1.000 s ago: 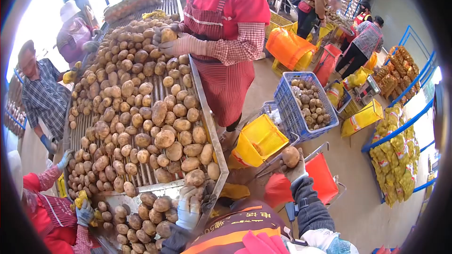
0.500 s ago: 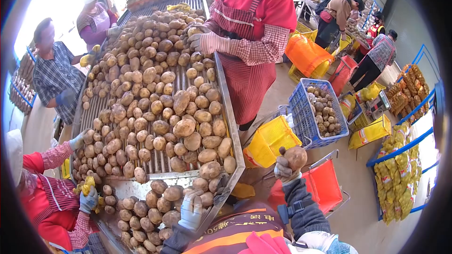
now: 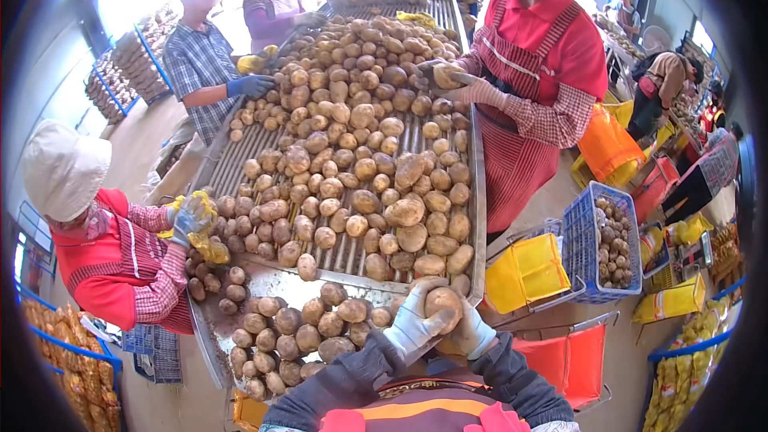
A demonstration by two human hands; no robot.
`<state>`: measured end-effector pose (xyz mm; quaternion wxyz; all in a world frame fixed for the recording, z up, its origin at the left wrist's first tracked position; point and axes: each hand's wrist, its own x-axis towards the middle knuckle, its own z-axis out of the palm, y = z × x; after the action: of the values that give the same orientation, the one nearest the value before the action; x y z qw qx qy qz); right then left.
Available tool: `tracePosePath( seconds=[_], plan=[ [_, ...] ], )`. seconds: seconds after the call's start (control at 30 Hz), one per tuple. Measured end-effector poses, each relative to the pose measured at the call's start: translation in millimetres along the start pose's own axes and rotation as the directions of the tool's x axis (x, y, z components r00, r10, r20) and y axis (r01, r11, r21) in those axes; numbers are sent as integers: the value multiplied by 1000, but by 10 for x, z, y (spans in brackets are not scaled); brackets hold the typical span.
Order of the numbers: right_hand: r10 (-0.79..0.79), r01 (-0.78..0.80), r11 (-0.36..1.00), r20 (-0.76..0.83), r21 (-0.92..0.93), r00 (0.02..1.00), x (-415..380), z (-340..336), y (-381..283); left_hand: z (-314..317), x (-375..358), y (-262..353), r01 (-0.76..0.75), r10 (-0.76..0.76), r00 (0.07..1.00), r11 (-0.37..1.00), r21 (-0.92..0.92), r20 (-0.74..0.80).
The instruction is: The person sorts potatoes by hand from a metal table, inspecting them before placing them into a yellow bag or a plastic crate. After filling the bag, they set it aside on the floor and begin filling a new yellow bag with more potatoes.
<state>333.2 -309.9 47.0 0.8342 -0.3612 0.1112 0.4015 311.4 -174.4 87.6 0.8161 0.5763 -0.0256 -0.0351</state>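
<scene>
Both of my gloved hands meet at the near right corner of the sorting table. A large brown potato sits between them. My left hand is closed against its left side, thumb across it. From the right and below, my right hand wraps round it, its fingers partly hidden. Many loose potatoes lie on the metal tray just left of my hands. More potatoes cover the slatted table ahead.
Right of me stand a red bag on a frame, a yellow bag and a blue crate holding potatoes. A co-worker in a striped apron stands across on the right. Another co-worker on the left holds a yellow net bag.
My right hand has come in from the right with a potato. My left hand has left the tray's potatoes and joined it. The view has turned left.
</scene>
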Motion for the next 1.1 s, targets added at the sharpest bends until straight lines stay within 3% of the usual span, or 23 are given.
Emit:
tracePosePath(
  seconds=[0.03,0.1,0.17,0.23,0.3,0.37,0.43,0.47,0.5,0.57,0.6,0.67,0.7,0.77,0.8,0.83,0.9,0.93,0.97,1.0,1.03,1.1],
  plan=[
    [11,-13,999,64,31,998,13,23,9,-29,-5,-31,-4,-2,996,998,-63,-85],
    [23,-31,998,140,57,990,53,127,59,-28,-12,-27,-105,106,984,994,14,-141],
    [-143,141,986,13,91,990,68,333,180,20,-99,29,-58,145,953,949,310,-265],
    [-222,222,974,0,54,975,43,443,177,27,-132,111,-62,131,944,972,228,-303],
    [-410,400,814,70,-422,909,51,458,170,-11,-156,116,22,-23,951,1000,-6,-309],
    [-430,453,770,159,-448,889,35,443,197,-50,-151,17,-33,16,935,999,-42,-355],
    [-495,438,752,17,-492,869,105,316,356,-215,-125,-256,-23,16,932,1000,-16,-363],
    [-382,359,826,37,-433,923,-12,405,249,-220,-110,-235,-41,41,919,999,8,-392],
    [-380,356,828,34,-433,924,-48,401,204,-232,-118,-221,-38,38,919,999,6,-393],
    [-90,126,949,134,-290,987,-93,335,114,-276,-126,-192,-4,-14,934,999,-51,-358],
    [-91,126,949,133,-289,987,-82,225,77,-321,-122,-243,-3,-16,934,999,-51,-357],
    [254,-236,966,216,-104,943,-42,67,1,-394,-96,-322,119,-202,946,944,-308,-254],
    [256,-238,966,215,-104,943,-74,73,-25,-370,-100,-311,120,-204,945,943,-309,-255],
    [138,-128,978,50,-166,989,-198,148,-136,-305,-107,-263,93,-105,959,994,-61,-263],
    [91,-89,993,35,-78,995,-263,145,-240,-340,-119,-264,223,-229,927,973,-57,-297],
    [84,-71,986,-84,149,993,-236,-21,-277,-401,-111,-296,82,-17,960,972,221,-281],
    [-26,56,980,-159,189,987,-190,-319,-415,-461,-190,-21,327,-323,916,945,-25,-239],
    [-28,69,976,-193,209,981,-260,-361,-451,-498,-218,-156,235,-226,929,972,-4,-292],
    [0,18,977,-86,214,996,-303,-393,-511,-535,-201,-279,133,-116,933,991,26,-341],
    [26,-32,977,29,210,999,-338,-423,-561,-514,-221,-232,193,-204,920,979,-67,-336],
    [15,-18,975,12,221,1000,-345,-427,-573,-542,-216,-277,204,-215,927,977,-68,-308],
    [2,-28,996,301,82,954,-290,-359,-525,-360,-190,-66,198,-223,956,970,-142,-191]
  ],
)
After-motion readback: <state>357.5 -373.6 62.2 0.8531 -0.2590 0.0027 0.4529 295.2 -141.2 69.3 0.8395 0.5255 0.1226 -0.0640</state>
